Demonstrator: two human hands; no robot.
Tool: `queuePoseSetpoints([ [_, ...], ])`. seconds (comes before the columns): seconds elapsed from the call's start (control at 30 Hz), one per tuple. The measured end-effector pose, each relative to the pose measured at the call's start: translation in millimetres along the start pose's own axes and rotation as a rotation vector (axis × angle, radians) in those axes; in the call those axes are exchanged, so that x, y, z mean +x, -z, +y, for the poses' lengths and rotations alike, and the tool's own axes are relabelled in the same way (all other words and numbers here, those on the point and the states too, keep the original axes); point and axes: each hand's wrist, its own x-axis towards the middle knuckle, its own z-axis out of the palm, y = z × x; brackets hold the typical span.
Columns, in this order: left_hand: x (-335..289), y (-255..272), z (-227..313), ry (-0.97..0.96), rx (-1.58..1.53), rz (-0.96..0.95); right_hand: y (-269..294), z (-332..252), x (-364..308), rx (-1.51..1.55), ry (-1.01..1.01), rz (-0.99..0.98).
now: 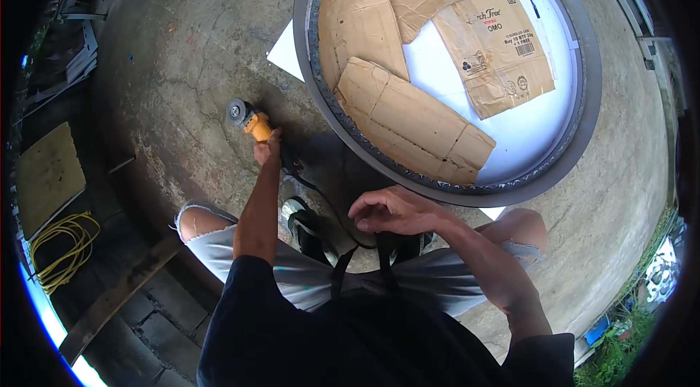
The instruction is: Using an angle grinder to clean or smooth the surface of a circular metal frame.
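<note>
My left hand (267, 148) is wrapped round the body of a yellow angle grinder (257, 127), held out low over the concrete. Its round grey disc (236, 111) points away from me to the far left. A dark cord (321, 194) runs back from the grinder toward my feet. My right hand (394, 210) hovers before my knees, fingers loosely curled and a little apart, with nothing visible in it. Just beyond that hand lies a large round frame (592, 73) with a dark grey rim. Flat brown cardboard pieces (415, 121) cover much of the white surface inside it.
Concrete floor (182, 44) surrounds the frame, and a white sheet corner (286, 52) sticks out beneath it. At the left are a coiled yellow cable (65, 248), a wooden plank (120, 296), a tan board (51, 176) and grey blocks (164, 325). Plants (623, 358) edge the lower right.
</note>
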Motion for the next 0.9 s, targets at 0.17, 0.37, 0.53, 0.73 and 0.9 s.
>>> queuePoseSetpoints([
  [0.17, 8, 42, -11, -0.050, -0.255, -0.091, -12, 7, 11, 0.077, 0.120, 0.041],
  [0.37, -85, 110, 67, -0.088, -0.450, -0.322, -24, 6, 21, 0.132, 0.136, 0.148],
  [0.53, -150, 150, 112, -0.209, -0.465, -0.444, -34, 8, 24, 0.184, 0.163, 0.198],
  [0.73, -201, 142, 142, -0.447, -0.494, -0.721, -34, -2, 28, 0.376, 0.192, 0.086],
  [0.9, -219, 118, 184, -0.499, -0.522, -1.055, -9, -21, 27, 0.467, 0.372, 0.205],
])
